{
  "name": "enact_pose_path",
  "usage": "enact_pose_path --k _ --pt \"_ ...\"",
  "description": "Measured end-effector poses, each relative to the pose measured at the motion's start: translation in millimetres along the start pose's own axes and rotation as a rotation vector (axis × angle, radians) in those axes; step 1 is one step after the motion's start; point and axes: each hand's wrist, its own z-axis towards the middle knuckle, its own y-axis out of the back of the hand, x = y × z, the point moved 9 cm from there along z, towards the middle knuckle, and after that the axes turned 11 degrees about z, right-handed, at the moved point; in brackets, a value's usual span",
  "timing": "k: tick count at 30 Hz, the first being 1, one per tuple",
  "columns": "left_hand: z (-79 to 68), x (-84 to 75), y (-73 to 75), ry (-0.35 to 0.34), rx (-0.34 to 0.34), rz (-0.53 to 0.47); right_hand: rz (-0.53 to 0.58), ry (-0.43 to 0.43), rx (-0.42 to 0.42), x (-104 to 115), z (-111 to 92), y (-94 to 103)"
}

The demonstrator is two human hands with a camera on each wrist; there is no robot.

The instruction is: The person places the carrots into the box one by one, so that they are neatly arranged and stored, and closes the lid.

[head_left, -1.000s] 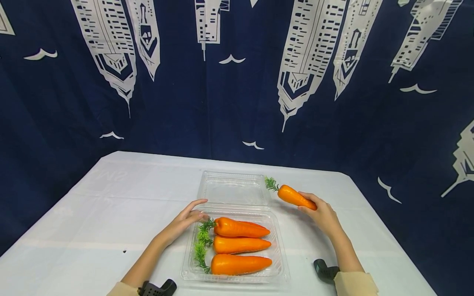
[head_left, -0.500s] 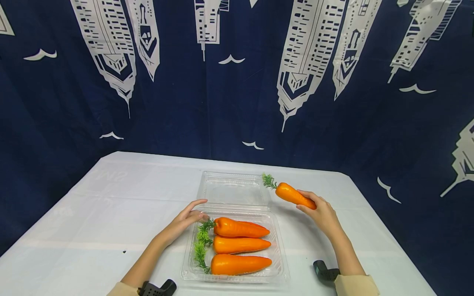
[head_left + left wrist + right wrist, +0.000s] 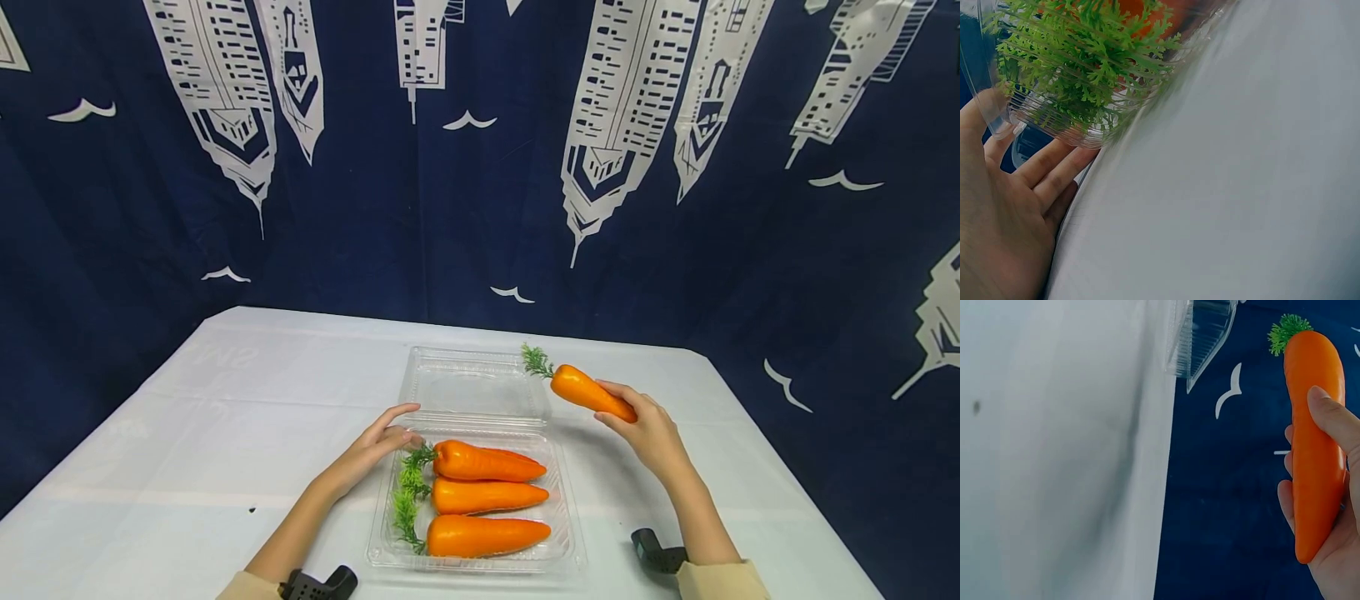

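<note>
An orange carrot (image 3: 585, 388) with a green leafy top is held by my right hand (image 3: 648, 425), raised over the table to the right of the clear lid. In the right wrist view, the thumb lies across that carrot (image 3: 1316, 444) while the fingers wrap behind it. My left hand (image 3: 378, 442) rests at the left rear corner of a clear plastic box (image 3: 566, 508). Seen from the left wrist, its fingers (image 3: 1054, 169) lie fairly straight along the box's outer wall. Several carrots (image 3: 487, 536) lie side by side in the box, leafy tops to the left.
The box's hinged lid (image 3: 476, 383) lies folded back behind it. All this stands on a white-covered table (image 3: 187, 442), with a small dark speck (image 3: 252, 510) at left. A navy printed curtain (image 3: 360, 217) hangs behind the table.
The carrot in my right hand has risen slightly and shifted left, toward the lid. My left hand, the box and the carrots in it have stayed put.
</note>
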Motion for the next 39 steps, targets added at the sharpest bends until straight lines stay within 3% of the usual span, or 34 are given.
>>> enact_pose_path --k 11,39 --pt "-0.1 1.7 -1.3 0.023 -0.002 -0.023 0.012 -0.004 0.000 12 -4 -0.5" --pt "-0.6 -0.6 -0.6 0.004 0.006 -0.005 -0.023 0.208 -0.104 57 -28 -12.4"
